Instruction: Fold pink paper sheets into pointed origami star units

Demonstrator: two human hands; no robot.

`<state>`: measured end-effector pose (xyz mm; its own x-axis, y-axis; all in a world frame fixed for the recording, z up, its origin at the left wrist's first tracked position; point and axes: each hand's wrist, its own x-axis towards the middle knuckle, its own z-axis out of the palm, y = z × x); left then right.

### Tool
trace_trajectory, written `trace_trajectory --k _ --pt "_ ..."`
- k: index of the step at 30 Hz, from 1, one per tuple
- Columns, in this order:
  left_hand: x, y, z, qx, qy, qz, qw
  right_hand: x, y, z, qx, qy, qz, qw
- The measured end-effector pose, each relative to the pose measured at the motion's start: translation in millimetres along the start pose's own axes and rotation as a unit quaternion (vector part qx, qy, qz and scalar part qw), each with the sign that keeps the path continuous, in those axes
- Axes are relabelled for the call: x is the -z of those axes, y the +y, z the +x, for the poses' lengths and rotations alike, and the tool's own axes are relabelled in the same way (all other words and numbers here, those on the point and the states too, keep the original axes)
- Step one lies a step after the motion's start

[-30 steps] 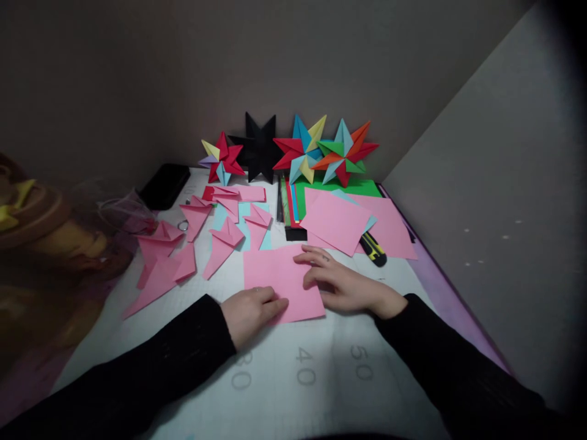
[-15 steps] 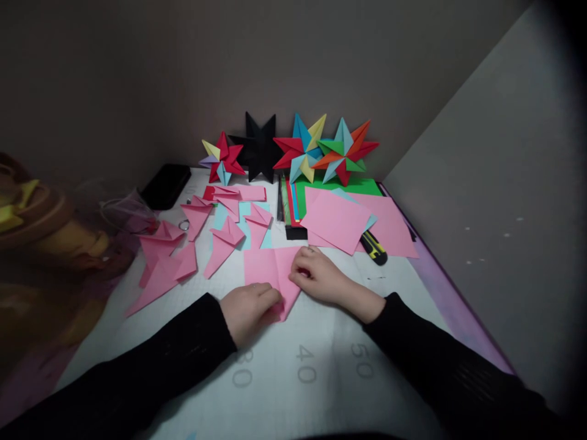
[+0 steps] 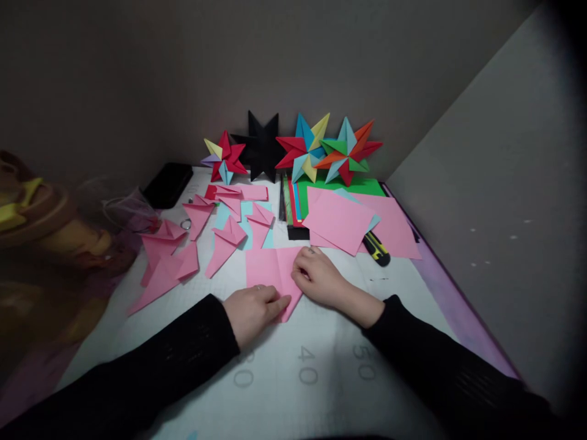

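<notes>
A square of pink origami paper [image 3: 266, 264] lies on the white sheet in front of me. A crease runs down its middle, and its lower right corner is folded inward. My left hand [image 3: 257, 308] is on the lower edge, fingers closed on the paper near the bottom point. At the right edge, the curled fingers of my right hand [image 3: 316, 274] pinch the paper. Both hands hide parts of the folded side. Several folded pink pieces lie to the left, among them one kite-like piece [image 3: 228, 239] near the paper.
Along the wall lean several paper stars, one black star [image 3: 263, 146] among them. Loose pink sheets [image 3: 342, 220] cover coloured paper at the back right, beside a black-and-yellow cutter [image 3: 378, 249]. A black phone-like object [image 3: 169, 184] lies back left. A brown figure [image 3: 50, 226] stands at left.
My left hand has shifted slightly right along the paper's lower edge, its forefinger now stretched further over the fold. My right hand stays at the right edge.
</notes>
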<state>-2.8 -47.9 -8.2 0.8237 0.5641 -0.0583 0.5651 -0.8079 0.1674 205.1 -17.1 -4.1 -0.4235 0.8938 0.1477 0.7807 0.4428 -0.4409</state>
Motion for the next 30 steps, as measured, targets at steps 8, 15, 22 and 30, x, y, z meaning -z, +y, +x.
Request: trace_trajectory --k 8,15,22,30 --pt "0.6 0.8 1.1 0.008 -0.016 0.017 1.000 2.2 -3.4 -0.6 -0.010 -0.003 -0.013 1.000" --pt "-2.3 -0.3 0.4 -0.006 0.001 0.016 1.000 2.7 -3.0 -1.3 -0.001 0.002 -0.009 1.000" --pt "0.4 0.3 0.7 -0.002 -0.014 0.005 1.000 0.7 -2.4 -0.3 -0.001 0.005 -0.009 1.000" --pt "17.2 0.0 1.3 -0.001 -0.031 -0.014 0.999 17.5 -5.8 -26.8 0.192 0.015 0.072 0.979"
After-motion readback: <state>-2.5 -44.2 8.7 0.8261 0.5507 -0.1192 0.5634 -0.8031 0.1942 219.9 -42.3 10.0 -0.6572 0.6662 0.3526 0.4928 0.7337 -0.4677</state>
